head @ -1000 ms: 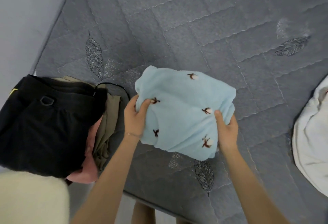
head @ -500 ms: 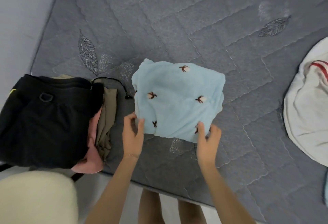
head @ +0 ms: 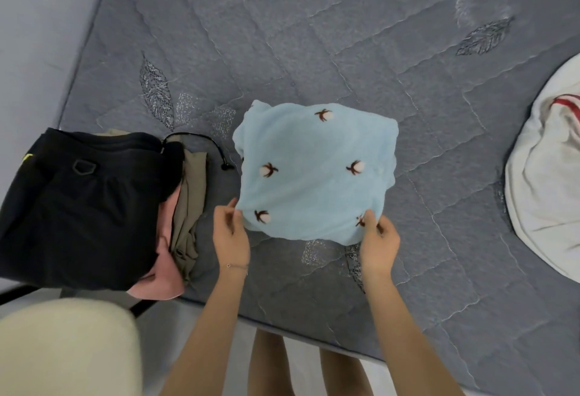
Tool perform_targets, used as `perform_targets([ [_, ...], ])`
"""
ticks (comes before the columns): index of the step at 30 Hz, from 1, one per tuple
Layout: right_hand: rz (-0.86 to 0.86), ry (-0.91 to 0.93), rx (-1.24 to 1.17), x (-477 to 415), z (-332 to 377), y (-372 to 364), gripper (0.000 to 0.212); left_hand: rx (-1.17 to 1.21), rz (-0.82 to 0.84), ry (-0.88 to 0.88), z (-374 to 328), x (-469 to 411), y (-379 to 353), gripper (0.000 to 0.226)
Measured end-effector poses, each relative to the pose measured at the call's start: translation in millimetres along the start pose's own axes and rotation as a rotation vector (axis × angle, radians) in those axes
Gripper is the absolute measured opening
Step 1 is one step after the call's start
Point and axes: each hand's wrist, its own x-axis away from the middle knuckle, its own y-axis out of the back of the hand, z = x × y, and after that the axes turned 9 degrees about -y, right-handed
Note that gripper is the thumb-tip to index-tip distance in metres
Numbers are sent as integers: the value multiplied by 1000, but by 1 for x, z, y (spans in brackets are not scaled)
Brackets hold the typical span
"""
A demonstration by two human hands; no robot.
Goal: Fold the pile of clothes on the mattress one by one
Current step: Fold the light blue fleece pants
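A light blue fleece garment (head: 317, 172) with small brown-and-white motifs lies folded into a rough square on the grey quilted mattress (head: 314, 34). My left hand (head: 230, 238) pinches its near left corner. My right hand (head: 378, 242) pinches its near right corner. Left of it stands a stack of folded clothes: a black garment (head: 81, 207) on top, with olive (head: 190, 207) and pink (head: 163, 279) pieces showing beneath.
A white garment with a red stripe (head: 546, 188) lies crumpled at the mattress's right edge. A cream cushion-like object (head: 62, 348) sits at the lower left, off the mattress. The mattress's near edge runs just in front of my legs; a wall lies to the left.
My hands slid from on top of the blue garment down to its near corners. The garment now lies flatter and squarer on the mattress.
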Motion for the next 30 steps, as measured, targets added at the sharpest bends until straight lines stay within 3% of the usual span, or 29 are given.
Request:
perform_targets([
  [2, 79, -51, 3, -13, -1, 0, 7, 36, 22, 123, 5, -7, -4, 12],
  [5, 257, -98, -103, -43, 9, 4, 64, 259, -22, 245, 0, -34, -3, 14],
  [7, 363, -165, -63, -59, 21, 2, 102, 316, 75, 312, -6, -57, -7, 52],
  [9, 418, -224, -43, -68, 30, -6, 120, 241, 265, 340, -17, -72, -15, 81],
  [11, 415, -254, -61, -69, 38, -13, 119, 242, 418, 394, -30, -80, -21, 91],
  [13, 430, -281, -89, -66, 44, -15, 112, 320, 513, 444, -37, -86, -20, 81],
  [15, 494, -291, -112, -59, 52, -15, 95, 383, 573, 465, -45, -90, -12, 66],
  [18, 607, -242, -154, -44, 69, -18, 70, 438, 610, 447, -61, -93, 10, 64],
  [21, 637, -183, -174, -16, 90, -27, 71, 478, 579, 325, -81, -95, 40, 78],
  [26, 675, -136, -250, 59, 119, -54, 67, 506, 477, 145, -124, -103, 112, 48],
  [30, 714, -111, -291, 126, 127, -92, 66, 454, 386, 129, -137, -113, 188, 45],
])
